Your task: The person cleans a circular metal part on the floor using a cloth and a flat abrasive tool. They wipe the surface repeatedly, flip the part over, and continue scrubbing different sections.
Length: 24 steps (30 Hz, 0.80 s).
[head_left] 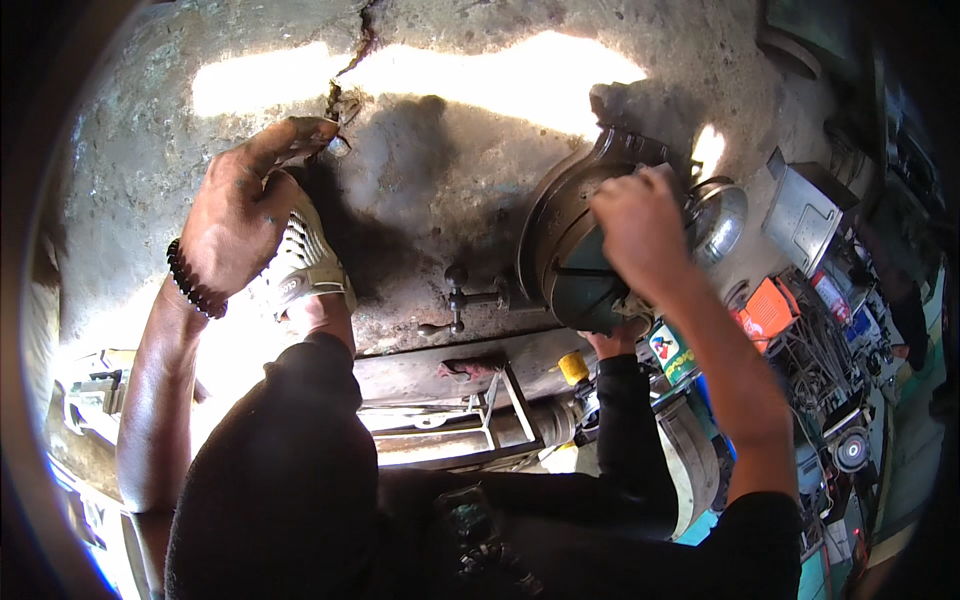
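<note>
— Dark-sleeved shoulder [270, 470] blocks me. Left hand [240, 215]?
— Pinching a small metal piece [338, 146] against the cracked concrete wall [450, 170].
— Right hand [640, 225]?
— Wrapped round the green round machine housing [575, 260]; I'd steady it first.

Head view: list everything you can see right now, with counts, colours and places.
Round chuck: one, dark green-grey, centre right, under the right hand.
T-handle key: one, rusty, beside the chuck.
Concrete floor: grey, cracked, sunlit at top.
Shoe: one, pale, left of centre.
Orange box: one, right side.
Metal box: one, grey, upper right.
Left hand: beaded bracelet, fingertips on a small metal piece.
Right hand: gripping the chuck rim.
</note>
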Each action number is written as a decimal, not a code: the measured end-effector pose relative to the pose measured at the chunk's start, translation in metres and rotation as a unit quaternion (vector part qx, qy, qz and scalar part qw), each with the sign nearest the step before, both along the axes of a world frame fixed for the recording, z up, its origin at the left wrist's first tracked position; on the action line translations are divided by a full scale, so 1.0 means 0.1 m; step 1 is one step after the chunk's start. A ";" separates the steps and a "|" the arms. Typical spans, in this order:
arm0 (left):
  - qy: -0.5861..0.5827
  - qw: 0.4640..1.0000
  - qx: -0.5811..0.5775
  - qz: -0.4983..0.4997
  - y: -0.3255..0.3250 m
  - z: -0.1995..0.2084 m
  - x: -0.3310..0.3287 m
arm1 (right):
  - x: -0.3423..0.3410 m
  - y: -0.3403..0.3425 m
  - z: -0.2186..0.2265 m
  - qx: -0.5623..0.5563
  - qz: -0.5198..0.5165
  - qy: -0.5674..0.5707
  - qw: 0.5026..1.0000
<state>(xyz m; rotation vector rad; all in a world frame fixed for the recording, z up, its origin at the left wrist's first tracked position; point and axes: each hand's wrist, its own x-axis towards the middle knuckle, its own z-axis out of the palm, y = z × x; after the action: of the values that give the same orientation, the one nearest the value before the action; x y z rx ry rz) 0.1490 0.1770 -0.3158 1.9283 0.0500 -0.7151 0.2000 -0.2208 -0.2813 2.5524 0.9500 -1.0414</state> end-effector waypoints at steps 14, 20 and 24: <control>0.017 0.999 0.016 -0.044 -0.18 0.00 0.00 | -0.16 -0.79 0.53 0.160 -0.332 -0.266 0.891; 0.015 0.996 0.024 -0.079 -0.34 0.07 0.06 | -0.62 -1.47 0.43 0.187 -0.517 -0.277 0.788; 0.030 0.997 0.025 -0.061 -0.28 -0.03 0.02 | -0.71 -1.37 0.32 0.193 -0.504 -0.260 0.801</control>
<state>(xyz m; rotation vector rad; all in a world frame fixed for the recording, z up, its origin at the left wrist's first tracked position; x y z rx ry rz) 0.1506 0.1487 -0.3188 1.9702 -0.0114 -0.8607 0.1286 -0.3575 -0.2490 3.4469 -0.4952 -0.1861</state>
